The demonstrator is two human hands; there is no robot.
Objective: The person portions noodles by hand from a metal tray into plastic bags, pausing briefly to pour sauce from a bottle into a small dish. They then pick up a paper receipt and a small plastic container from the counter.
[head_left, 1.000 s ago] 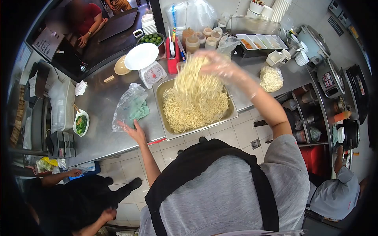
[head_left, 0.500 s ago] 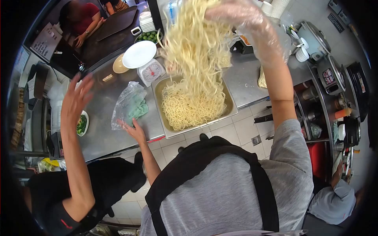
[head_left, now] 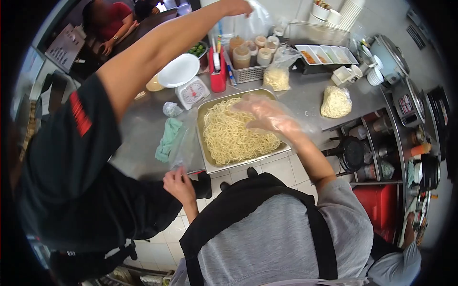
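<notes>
My right hand (head_left: pixel 267 114), in a clear plastic glove, is stretched out flat over the noodles (head_left: pixel 234 136), fingertips at the heap's upper part. The noodles lie in a metal tray (head_left: pixel 217 168) at the counter's front edge. Left of the tray, my left hand (head_left: pixel 179 185) pinches the lower end of a clear plastic bag (head_left: pixel 185 145), which stands up along the tray's side. A green cloth (head_left: pixel 168 139) lies on the counter just beyond the bag.
A co-worker's arm (head_left: pixel 162 52) reaches across from the left toward the back. Behind the tray stand a kitchen scale (head_left: pixel 192 94) with a white plate (head_left: pixel 179 70), a red holder (head_left: pixel 217 71), sauce bottles (head_left: pixel 241 56) and bagged noodles (head_left: pixel 276 78). Another noodle bag (head_left: pixel 336 102) lies right.
The lifted noodles are down in the tray, and my right hand has lowered. My left hand has moved slightly toward me, now pinching the bag. The co-worker's arm has swung across the counter.
</notes>
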